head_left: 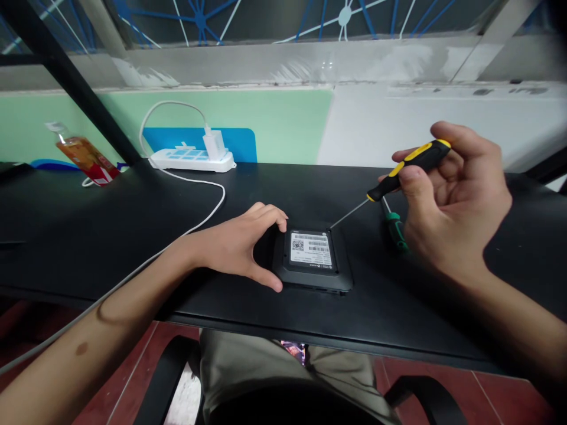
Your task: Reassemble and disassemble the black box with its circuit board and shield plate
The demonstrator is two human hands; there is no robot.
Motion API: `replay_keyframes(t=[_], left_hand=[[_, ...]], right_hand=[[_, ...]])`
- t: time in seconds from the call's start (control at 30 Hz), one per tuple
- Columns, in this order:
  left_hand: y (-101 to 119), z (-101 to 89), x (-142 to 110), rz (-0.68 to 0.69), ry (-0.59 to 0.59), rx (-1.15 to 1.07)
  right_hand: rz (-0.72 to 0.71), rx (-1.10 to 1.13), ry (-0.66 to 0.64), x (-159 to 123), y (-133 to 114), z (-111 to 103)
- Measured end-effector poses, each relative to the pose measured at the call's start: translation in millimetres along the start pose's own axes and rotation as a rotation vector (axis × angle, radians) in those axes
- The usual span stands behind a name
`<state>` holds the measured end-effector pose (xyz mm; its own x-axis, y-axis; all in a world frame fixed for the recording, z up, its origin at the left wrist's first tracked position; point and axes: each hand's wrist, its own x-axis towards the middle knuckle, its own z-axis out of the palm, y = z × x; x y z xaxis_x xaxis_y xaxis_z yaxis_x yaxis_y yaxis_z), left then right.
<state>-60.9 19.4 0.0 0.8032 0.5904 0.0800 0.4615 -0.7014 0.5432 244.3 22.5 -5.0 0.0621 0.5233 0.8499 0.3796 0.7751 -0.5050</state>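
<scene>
A flat black electronic box [277,268] with a white barcode label [310,249] on its upper face lies on the black desk [248,301]. My left hand [241,242] grips its left side, with the thumb at the near corner and the fingers at the far corner. In my right hand [456,195] is a yellow-and-black screwdriver [410,168], slanted down to the left. Its tip meets the box near the far right corner of the label panel. Beside my right hand lies a green-handled screwdriver [396,230], its shaft partly hidden.
A white power strip [192,159] with a plugged-in charger [214,143] stands by the wall. Its white cable [217,206] runs across the desk past my left forearm. A tilted drink bottle [86,156] is at the far left. Chair armrests flank my legs below the desk edge.
</scene>
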Motion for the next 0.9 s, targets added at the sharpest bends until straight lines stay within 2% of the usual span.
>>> replay_keyframes(t=[0.17, 0.57, 0.9], left_hand=[[-1.2, 3.2, 2.2, 0.025, 0.025, 0.007], [-1.0, 3.5, 4.6, 0.040, 0.062, 0.041], [-5.6, 3.6, 4.3, 0.070, 0.082, 0.064]], right_hand=[[-0.030, -0.017, 0.011, 0.7, 5.9, -0.7], [0.036, 0.022, 0.078, 4.0, 9.5, 0.9], [0.076, 0.009, 0.063, 5.0, 6.9, 1.8]])
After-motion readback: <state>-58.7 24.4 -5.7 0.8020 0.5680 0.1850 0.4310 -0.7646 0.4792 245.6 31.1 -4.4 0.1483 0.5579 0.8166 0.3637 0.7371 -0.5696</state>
